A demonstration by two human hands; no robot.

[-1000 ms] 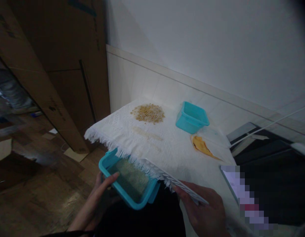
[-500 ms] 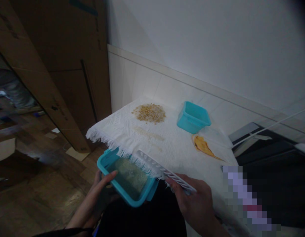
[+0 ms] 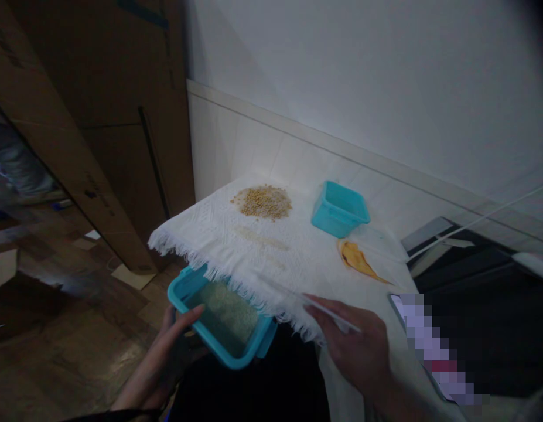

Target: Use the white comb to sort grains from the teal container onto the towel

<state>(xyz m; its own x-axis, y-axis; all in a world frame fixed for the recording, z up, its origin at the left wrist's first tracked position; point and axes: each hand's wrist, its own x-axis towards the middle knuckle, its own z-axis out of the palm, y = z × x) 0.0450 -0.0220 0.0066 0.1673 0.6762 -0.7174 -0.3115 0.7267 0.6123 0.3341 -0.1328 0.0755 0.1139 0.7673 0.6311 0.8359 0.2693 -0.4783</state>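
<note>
My left hand [image 3: 168, 351] grips a teal plastic container [image 3: 218, 319] holding pale grains, held just under the fringed near edge of a white cloth [image 3: 271, 258] that covers a small table. My right hand [image 3: 357, 346] holds a thin white strip, perhaps a ruler [image 3: 328, 309], lying flat on the cloth near that edge; it is blurred. On the cloth farther back lies a pile of tan beans [image 3: 262, 202]. A faint streak of pale grains [image 3: 262, 239] runs across the middle.
A second, smaller teal container [image 3: 339, 209] stands at the back right of the cloth, with a yellow-orange scrap [image 3: 357, 258] in front of it. A phone [image 3: 429, 346] lies at the right. Brown cardboard [image 3: 78, 117] leans at the left; dark furniture [image 3: 482, 275] and a white cable at the right.
My right hand has drawn the white strip back and to the right along the cloth's edge, and laid it flatter. The teal container in my left hand shifted slightly left.
</note>
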